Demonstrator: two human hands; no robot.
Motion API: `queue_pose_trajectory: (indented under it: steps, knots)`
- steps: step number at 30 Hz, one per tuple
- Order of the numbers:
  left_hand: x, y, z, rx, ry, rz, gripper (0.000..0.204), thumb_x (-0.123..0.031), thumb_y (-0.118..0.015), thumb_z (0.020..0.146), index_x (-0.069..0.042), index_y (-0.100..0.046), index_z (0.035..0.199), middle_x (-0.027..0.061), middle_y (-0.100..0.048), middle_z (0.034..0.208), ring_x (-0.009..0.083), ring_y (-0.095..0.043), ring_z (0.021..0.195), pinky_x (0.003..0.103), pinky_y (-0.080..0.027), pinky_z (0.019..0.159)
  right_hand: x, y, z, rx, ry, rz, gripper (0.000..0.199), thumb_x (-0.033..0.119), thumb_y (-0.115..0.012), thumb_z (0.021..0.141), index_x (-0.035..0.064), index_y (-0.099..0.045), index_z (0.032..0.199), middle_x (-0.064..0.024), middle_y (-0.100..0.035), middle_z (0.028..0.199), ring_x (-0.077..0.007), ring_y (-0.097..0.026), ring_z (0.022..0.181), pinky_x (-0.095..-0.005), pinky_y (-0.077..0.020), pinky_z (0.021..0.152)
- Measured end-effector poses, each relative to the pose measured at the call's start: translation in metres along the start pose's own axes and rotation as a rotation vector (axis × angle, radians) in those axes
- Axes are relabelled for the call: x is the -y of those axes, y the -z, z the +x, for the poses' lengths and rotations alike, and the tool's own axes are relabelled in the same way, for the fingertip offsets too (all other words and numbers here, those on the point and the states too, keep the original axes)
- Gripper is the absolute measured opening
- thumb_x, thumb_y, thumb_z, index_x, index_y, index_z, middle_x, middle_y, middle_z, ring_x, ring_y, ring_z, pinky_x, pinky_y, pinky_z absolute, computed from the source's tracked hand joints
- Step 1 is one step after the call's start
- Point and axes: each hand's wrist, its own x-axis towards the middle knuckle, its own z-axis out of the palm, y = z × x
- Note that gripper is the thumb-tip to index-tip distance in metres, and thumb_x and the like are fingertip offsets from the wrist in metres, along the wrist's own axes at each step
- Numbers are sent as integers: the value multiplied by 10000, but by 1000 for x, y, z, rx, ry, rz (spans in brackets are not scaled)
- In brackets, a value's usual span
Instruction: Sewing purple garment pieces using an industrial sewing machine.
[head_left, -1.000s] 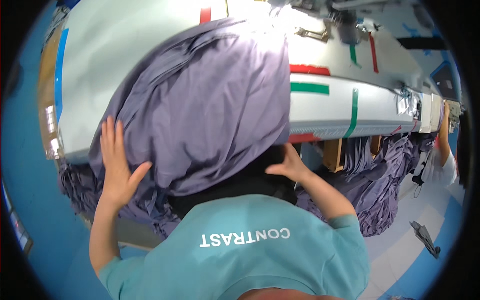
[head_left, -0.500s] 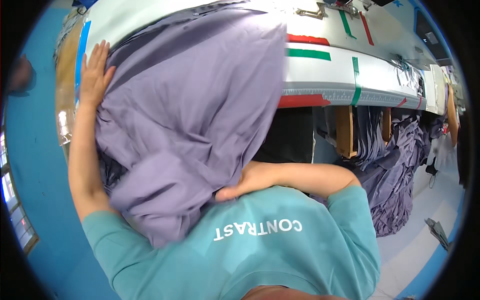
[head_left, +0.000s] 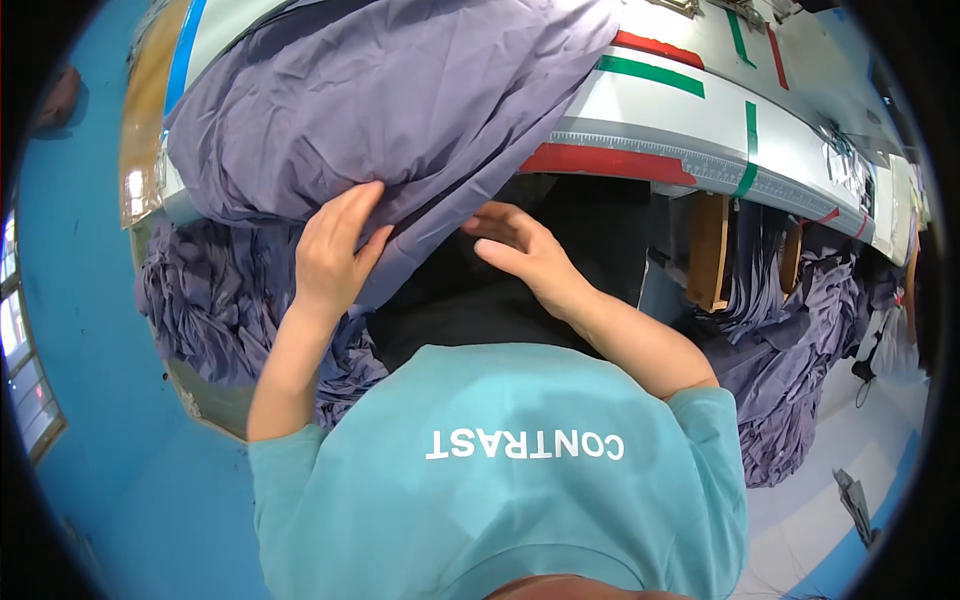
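Note:
A large purple-grey cloth garment (head_left: 330, 100) lies in soft folds over the near edge of a white worktable, one corner hanging down toward my lap. My left hand (head_left: 338, 248) rests on its lower part, fingers stretched out and thumb apart. Just right of the hanging edge is my right hand (head_left: 530, 258), its fingers loosely curved and the thumb held away. Those fingertips are close to the cloth; whether they touch it I cannot tell. Neither hand grips anything.
Along the table's front runs a measuring scale (head_left: 660, 152) with red and green tape strips. A crumpled purple cloth pile (head_left: 215, 300) hangs below at left, another cloth pile (head_left: 790, 400) at right beside a wooden holder (head_left: 710, 250). Metal fittings (head_left: 675, 6) sit at the back.
My left hand has come off the table's left side toward the middle. My right hand has moved up and forward, away from the cloth at my waist. The bunched cloth now lies farther onto the table.

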Motion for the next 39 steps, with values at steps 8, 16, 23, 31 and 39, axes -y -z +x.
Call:
queue_pose_trajectory:
  steps: [8, 16, 23, 31, 39]
  knots:
    - [41, -2, -54, 110, 557, 83, 384, 4, -607, 695, -26, -611, 1078, 171, -640, 1032, 347, -620, 962, 417, -491, 817, 27, -35, -5, 454, 155, -51, 378, 170, -621, 913, -24, -544, 1228, -59, -603, 1147, -142, -549, 1069, -308, -431, 955]
    - [78, 105, -133, 156, 1002, 202, 216, -117, -586, 794, -26, -636, 983, 193, -655, 828, 331, -660, 771, 388, -487, 709, 84, 7, -25, -321, 295, 476, 387, 322, -540, 923, 20, -565, 1163, -87, -632, 1085, -182, -626, 984, -311, -494, 877]
    - [47, 162, -166, -627, 1479, -932, 481, -343, -495, 989, 15, -510, 1310, 113, -546, 1313, 229, -525, 1185, 343, -411, 1003, 47, -8, -26, -3, 357, -87, 401, 306, -578, 932, -2, -526, 1184, -117, -612, 1160, -202, -609, 990, -313, -479, 876]
    - [-37, 131, -62, -595, 552, -1803, 454, -327, -391, 1034, -33, -425, 1378, 120, -485, 1374, 236, -474, 1262, 387, -375, 1073, -32, -149, 22, 680, -25, -681, 749, 372, -731, 771, -30, -441, 1333, -243, -512, 1323, -357, -514, 1203, -385, -401, 1015]
    - [-47, 194, -119, -391, 707, -740, 655, -299, -730, 781, 92, -503, 1255, 153, -621, 1157, 218, -613, 1044, 347, -461, 940, 12, -120, 48, 436, 500, -492, 408, 263, -596, 892, 11, -575, 1213, -165, -641, 1118, -256, -587, 1031, -360, -460, 912]
